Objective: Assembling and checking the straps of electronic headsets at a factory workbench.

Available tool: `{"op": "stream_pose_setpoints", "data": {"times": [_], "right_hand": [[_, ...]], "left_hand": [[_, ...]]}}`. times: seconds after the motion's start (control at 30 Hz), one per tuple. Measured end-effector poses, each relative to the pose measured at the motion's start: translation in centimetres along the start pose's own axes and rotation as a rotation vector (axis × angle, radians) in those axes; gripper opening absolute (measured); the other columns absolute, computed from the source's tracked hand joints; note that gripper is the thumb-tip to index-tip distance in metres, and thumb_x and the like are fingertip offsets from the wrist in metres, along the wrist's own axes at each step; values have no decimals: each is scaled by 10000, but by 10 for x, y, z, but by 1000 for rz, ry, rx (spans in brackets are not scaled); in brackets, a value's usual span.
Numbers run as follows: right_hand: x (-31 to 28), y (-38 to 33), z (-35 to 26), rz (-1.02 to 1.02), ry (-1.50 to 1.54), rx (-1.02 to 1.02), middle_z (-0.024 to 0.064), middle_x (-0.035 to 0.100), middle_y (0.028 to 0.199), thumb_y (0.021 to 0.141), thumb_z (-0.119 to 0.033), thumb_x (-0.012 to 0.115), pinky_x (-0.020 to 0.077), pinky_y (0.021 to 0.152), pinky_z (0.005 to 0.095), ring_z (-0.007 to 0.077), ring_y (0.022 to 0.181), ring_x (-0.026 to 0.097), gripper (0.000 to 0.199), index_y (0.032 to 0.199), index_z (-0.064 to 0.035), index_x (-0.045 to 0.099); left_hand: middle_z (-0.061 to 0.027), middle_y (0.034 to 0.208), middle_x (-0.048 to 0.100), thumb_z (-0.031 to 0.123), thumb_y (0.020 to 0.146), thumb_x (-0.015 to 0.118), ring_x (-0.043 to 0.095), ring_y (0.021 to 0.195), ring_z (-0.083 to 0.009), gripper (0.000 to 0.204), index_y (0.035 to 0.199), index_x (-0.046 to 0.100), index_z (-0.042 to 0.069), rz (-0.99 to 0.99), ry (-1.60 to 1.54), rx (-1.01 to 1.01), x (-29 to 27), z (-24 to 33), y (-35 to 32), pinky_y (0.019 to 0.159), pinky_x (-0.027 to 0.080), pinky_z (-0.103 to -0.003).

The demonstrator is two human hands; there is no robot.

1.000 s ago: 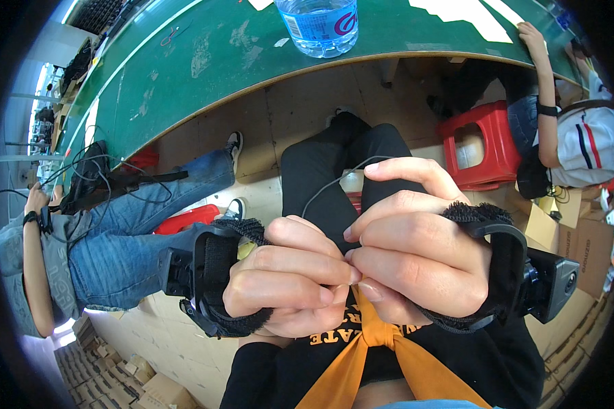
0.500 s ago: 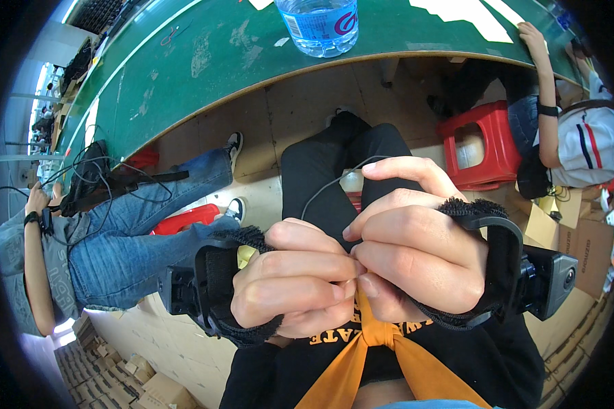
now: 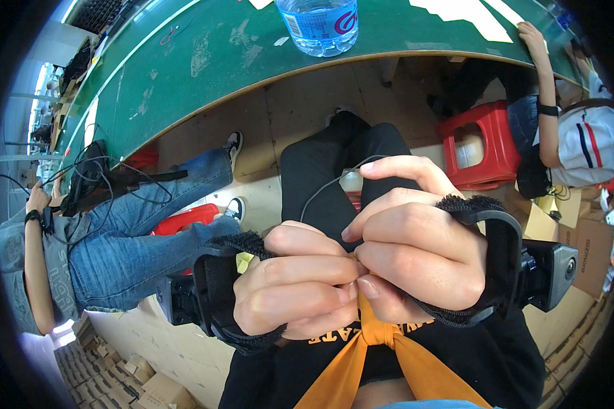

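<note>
My left hand [image 3: 297, 283] and my right hand [image 3: 419, 249] meet in front of my chest, fingertips touching. Both are closed in a pinch, thumbs and fingers pressed together. Whatever sits between the tips is hidden by the fingers. A thin dark cable [image 3: 320, 189] arcs from behind my left hand up to the raised index finger of my right hand; whether it runs into the pinch I cannot tell. Each wrist wears a black strap with a small camera [image 3: 567, 269], the clearer one on the right. Just below the fingertips hangs a knotted orange cloth [image 3: 377, 334] on my black top.
Ahead stands a green table [image 3: 218, 61] with a water bottle [image 3: 318, 27] near its edge. A seated person in jeans [image 3: 143, 252] with black cables is at left. Another person [image 3: 583, 146] sits at right by a red stool [image 3: 481, 146]. Cardboard boxes [image 3: 587, 255] stand behind.
Both hands keep almost the same pinched pose. Only a very slight shift of the fingers and of my left wrist shows.
</note>
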State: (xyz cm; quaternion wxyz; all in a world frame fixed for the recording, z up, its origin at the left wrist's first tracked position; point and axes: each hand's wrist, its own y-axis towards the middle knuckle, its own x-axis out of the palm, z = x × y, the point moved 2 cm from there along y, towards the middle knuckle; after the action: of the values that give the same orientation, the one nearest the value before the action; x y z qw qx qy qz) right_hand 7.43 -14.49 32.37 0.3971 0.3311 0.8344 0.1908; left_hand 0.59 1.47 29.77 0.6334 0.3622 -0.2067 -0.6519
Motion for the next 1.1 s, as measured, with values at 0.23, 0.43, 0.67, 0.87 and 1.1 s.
{"op": "stream_pose_setpoints", "data": {"times": [0.23,0.43,0.67,0.87,1.1], "right_hand": [[4,-2,1,29,55,-7,76,553,759,735,-45,593,441,900,465,211,690,638,47,743,-3,613],[4,-7,1,15,59,-42,76,548,768,723,-23,579,443,898,469,210,691,635,48,752,5,605],[3,-16,-5,52,121,-42,78,544,778,727,-23,585,435,898,473,216,696,634,62,776,9,602],[2,-20,-7,33,118,-57,85,544,790,741,-34,594,432,898,476,221,695,634,63,781,14,600],[6,-19,-7,66,149,-41,88,542,785,728,-19,591,426,903,481,225,689,633,60,777,15,595]], "left_hand": [[-86,745,571,7,686,727,515,619,-209,353,865,435,94,-22,50,-23,2,2,2,556,424,-310],[-83,778,581,-12,678,718,515,636,-209,354,870,442,96,-11,44,-7,6,5,0,560,417,-306],[-114,937,611,-82,623,753,615,777,-240,407,934,526,48,-12,-21,44,9,12,-5,649,530,-304],[-109,937,611,-77,623,761,618,782,-244,413,937,526,52,2,-5,67,13,13,-10,652,529,-304],[-111,931,612,-78,617,765,620,783,-250,414,935,530,47,12,-5,71,13,13,-10,655,526,-305]]}}
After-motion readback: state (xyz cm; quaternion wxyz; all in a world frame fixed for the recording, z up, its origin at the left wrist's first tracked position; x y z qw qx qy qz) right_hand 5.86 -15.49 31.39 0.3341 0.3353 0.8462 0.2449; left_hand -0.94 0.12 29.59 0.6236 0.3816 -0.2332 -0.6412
